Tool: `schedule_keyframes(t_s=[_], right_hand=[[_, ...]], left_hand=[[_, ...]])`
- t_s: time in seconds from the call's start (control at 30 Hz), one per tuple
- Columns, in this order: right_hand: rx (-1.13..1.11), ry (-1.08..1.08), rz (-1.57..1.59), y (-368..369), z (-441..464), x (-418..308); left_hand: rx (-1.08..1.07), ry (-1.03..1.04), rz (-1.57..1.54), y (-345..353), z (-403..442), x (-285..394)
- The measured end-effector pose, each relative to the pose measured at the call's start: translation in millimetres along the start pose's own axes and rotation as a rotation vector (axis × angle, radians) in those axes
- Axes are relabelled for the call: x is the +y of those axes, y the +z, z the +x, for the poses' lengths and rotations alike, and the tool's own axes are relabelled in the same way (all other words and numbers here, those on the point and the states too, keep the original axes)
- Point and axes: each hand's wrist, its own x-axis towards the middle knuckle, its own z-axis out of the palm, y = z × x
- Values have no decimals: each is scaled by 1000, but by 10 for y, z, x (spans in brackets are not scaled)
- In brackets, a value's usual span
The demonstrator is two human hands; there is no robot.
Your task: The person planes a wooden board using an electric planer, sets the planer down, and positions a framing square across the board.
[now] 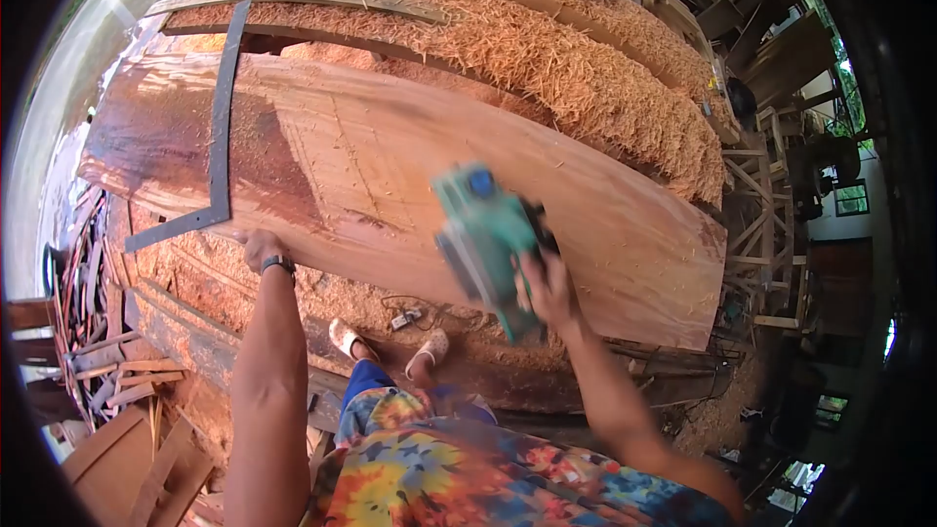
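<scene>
A long reddish wooden plank [410, 156] lies across the view, its left part darker and rougher, with shavings scattered on it. A green power planer [488, 234], blurred, rests on or just over the plank, right of centre. My right hand [547, 288] is wrapped round its handle. At the plank's near edge is my left hand [262, 249], wearing a dark wristband, with its fingers partly hidden at the edge; whether it grips the plank is unclear. Beside it, a dark metal square [223, 127] lies over the plank's left part.
Orange wood shavings [605, 88] are heaped along the far side among beams. Scrap wood [127, 371] is piled at lower left. A small plug or socket with a cord [405, 319] lies near my feet. Wooden frames [771, 215] stand at right.
</scene>
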Motion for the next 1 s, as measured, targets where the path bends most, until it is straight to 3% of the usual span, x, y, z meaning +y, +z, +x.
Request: schedule_keyframes(t_s=[0.13,0.27,0.43,0.67,0.8,0.9,1.0], right_hand=[[9,106,6,-434,-1362,359],[22,131,11,-540,-1560,400],[29,138,22,-399,-764,249],[34,-118,33,94,1258,-255],[38,1,150,303,2273,-509],[43,43,188,380,2448,-590],[9,72,211,421,2034,-455]], left_hand=[[32,36,23,-15,-29,-25],[62,61,101,81,225,-104],[91,104,106,78,206,-125],[102,61,117,71,182,-62],[27,32,57,84,185,-62],[49,16,43,-7,-53,33],[31,38,36,9,22,7]])
